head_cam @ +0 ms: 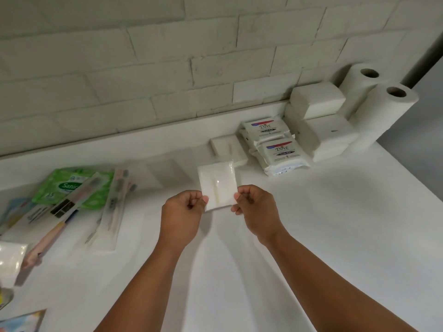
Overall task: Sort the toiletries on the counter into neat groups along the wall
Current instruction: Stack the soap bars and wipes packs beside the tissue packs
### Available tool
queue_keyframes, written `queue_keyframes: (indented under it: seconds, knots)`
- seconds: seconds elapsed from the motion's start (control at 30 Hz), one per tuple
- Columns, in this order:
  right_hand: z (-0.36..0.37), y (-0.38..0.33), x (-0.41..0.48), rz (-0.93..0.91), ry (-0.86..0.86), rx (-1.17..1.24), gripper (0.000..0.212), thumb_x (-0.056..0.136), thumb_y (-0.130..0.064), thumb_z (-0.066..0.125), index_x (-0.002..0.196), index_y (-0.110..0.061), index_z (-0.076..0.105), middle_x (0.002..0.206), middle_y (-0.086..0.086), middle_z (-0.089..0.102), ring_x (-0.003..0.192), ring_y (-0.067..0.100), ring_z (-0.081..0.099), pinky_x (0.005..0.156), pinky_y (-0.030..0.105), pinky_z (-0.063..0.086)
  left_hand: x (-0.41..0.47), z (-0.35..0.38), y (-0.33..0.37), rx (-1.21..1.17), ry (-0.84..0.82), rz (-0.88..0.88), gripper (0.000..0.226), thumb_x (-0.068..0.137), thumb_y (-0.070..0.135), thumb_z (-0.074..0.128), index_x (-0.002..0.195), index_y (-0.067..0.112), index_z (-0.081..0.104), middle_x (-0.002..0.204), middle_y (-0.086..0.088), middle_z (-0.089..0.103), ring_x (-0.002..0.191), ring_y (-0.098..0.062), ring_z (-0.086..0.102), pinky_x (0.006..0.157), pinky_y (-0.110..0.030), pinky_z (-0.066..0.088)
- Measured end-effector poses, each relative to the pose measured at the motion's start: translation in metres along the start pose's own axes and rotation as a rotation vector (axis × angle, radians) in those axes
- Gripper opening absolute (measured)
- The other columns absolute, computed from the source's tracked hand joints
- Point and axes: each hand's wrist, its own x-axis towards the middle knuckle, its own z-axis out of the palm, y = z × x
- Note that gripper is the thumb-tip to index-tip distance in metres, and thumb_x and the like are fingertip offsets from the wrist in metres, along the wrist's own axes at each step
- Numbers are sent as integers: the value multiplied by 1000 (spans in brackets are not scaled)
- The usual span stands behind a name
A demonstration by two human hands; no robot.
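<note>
Pinching the near corners of a white tissue pack (217,185), the left hand (183,212) and right hand (256,209) hold it over the counter (311,236); matching packs (224,146) lie just beyond, slightly right.

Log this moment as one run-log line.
left hand, right hand: pinch white tissue pack | wall group: Dove packs, paper rolls | unsorted: toothbrushes, green wipes
</note>
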Motion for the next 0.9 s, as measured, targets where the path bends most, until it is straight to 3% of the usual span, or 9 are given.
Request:
queue_keyframes:
  seconds: [0.1, 0.17, 0.3, 0.33, 0.4, 0.47, 0.63, 0.77, 0.9]
  knots:
    - [-5, 1, 26, -85, 19, -113, 20, 96, -13, 52, 103, -22, 69, 85, -1, 72, 81, 15, 68, 80, 34, 57, 30, 17, 10, -15, -7, -21, 17, 90, 25, 71, 75, 17, 70, 62, 5, 62, 57, -10, 51, 63, -24, 44]
    - [-5, 0, 42, -143, 13, -219, 28, 97, -11, 50, 119, -18, 66, 106, -3, 71, 99, 15, 66, 90, 28, 50, 52, 27, 18, 2, -12, -29, 22, 91, 28, 69, 74, 15, 70, 60, 4, 60, 56, -11, 50, 62, -25, 43]
    - [-5, -2, 66, -127, -28, -358, 47, 99, -13, 49, 146, -8, 41, 147, 6, 47, 136, 20, 44, 113, 22, 29, 93, 46, 32, 9, -12, -35, 24, 89, 31, 69, 69, 18, 69, 62, 5, 64, 58, -12, 55, 65, -26, 49]
    - [-4, -2, 69, -147, -42, -408, 51, 99, -12, 48, 148, -5, 36, 152, 8, 40, 141, 22, 37, 112, 17, 21, 102, 50, 33, -4, -11, -54, 21, 88, 31, 71, 70, 22, 70, 65, 5, 67, 61, -14, 59, 70, -28, 54]
    - [-5, -3, 77, -164, -45, -458, 52, 98, -8, 49, 147, 0, 32, 153, 13, 35, 142, 26, 33, 102, 10, 17, 120, 58, 34, 8, -17, -72, 17, 84, 32, 72, 69, 25, 71, 68, 2, 71, 71, -23, 69, 80, -39, 60]
    - [-6, -3, 85, -152, -37, -471, 50, 96, -6, 50, 143, 2, 34, 149, 16, 38, 137, 30, 39, 101, 15, 24, 132, 65, 33, 39, -30, -84, 17, 82, 32, 73, 66, 25, 71, 71, -3, 73, 83, -33, 72, 83, -47, 60]
    - [-8, 0, 102, -98, -88, -509, 50, 94, -4, 48, 141, 1, 34, 147, 18, 38, 135, 31, 40, 106, 30, 32, 139, 80, 35, 187, -28, -79, 17, 87, 28, 71, 86, 13, 79, 84, -9, 76, 88, -29, 72, 81, -33, 57]
    - [-4, 5, 111, -71, -123, -538, 42, 91, -6, 49, 131, 1, 41, 133, 19, 48, 125, 34, 46, 105, 41, 39, 136, 87, 35, 256, 1, -91, 18, 87, 27, 71, 89, 11, 79, 84, -9, 77, 87, -25, 71, 82, -32, 56]
    - [-6, 3, 112, -42, -153, -548, 45, 94, -9, 48, 136, 2, 35, 138, 19, 44, 128, 33, 44, 106, 37, 37, 135, 89, 35, 328, 27, -75, 20, 87, 27, 70, 91, 9, 80, 85, -10, 77, 87, -25, 70, 77, -27, 52]
